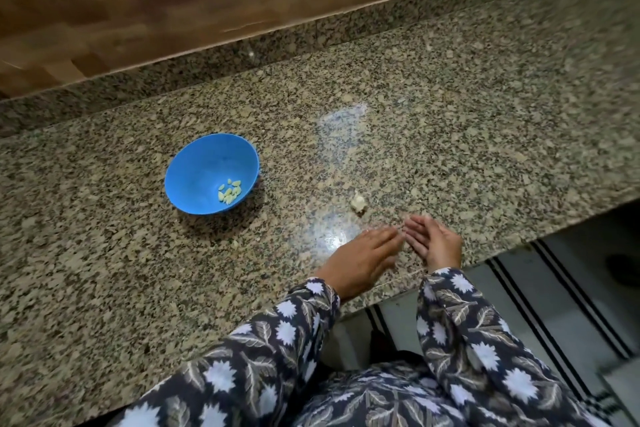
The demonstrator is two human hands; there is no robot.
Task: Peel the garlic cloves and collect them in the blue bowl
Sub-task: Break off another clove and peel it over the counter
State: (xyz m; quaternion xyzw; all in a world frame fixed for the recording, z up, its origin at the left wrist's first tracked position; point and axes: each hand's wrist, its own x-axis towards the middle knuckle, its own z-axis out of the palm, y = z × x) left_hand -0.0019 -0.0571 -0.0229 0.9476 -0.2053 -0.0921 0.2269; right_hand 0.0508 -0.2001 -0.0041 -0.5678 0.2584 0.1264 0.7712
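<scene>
Peeled cloves are collected in the blue bowl; 1 garlic piece seems left to its right. The left hand and right hand are held open.

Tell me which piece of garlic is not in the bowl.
The pale lump on the counter beyond the right hand; the other cloves lie inside the blue bowl.

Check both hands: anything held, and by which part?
Nothing held. Left hand and right hand both open, fingers straight; garlic piece lies apart on the counter.
</scene>
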